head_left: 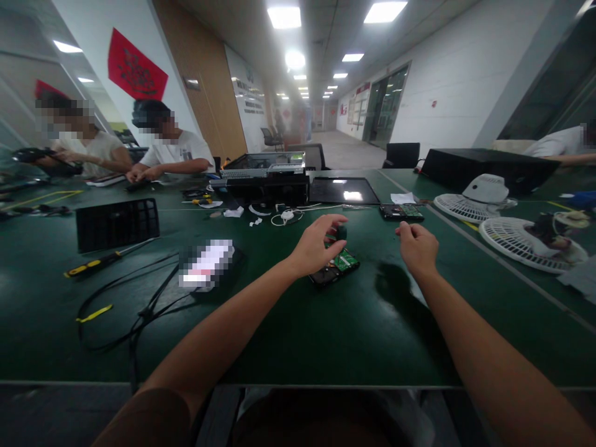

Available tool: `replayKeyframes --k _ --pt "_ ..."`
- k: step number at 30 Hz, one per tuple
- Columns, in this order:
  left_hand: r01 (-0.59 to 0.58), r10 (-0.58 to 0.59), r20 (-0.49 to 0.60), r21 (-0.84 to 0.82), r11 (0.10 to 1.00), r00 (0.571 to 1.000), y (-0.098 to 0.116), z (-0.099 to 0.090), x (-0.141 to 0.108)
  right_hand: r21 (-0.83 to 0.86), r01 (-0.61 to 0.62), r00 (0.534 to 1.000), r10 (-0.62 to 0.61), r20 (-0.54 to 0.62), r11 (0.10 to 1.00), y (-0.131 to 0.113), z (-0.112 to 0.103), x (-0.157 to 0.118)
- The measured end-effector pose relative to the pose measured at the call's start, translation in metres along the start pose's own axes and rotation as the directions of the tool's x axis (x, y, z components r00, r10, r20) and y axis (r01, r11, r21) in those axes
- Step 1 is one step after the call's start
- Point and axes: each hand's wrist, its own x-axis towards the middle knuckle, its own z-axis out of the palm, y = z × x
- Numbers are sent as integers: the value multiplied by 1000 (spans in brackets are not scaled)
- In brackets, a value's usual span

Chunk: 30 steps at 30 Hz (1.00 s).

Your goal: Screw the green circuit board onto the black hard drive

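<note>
Left fingers clamp a small dark piece above the hard drive; right fingers pinch together. Avoid pressing the circuit board

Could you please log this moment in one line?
left hand: curled by small dark rounded object, over rectangular green and black circuit board | right hand: pinched, over green tabletop

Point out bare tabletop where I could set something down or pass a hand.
Bare green table shows between the forearms, from the circuit board to the near edge, and between that board and the right hand. Crowded: farther back, around the computer case and white cable; far right, by the fan grilles.
</note>
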Motion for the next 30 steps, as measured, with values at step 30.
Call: replayKeyframes --k 30 --pt "247 -542 218 713 656 811 -39 -40 -1 180 -160 937 92 336 971 22 28 -4"
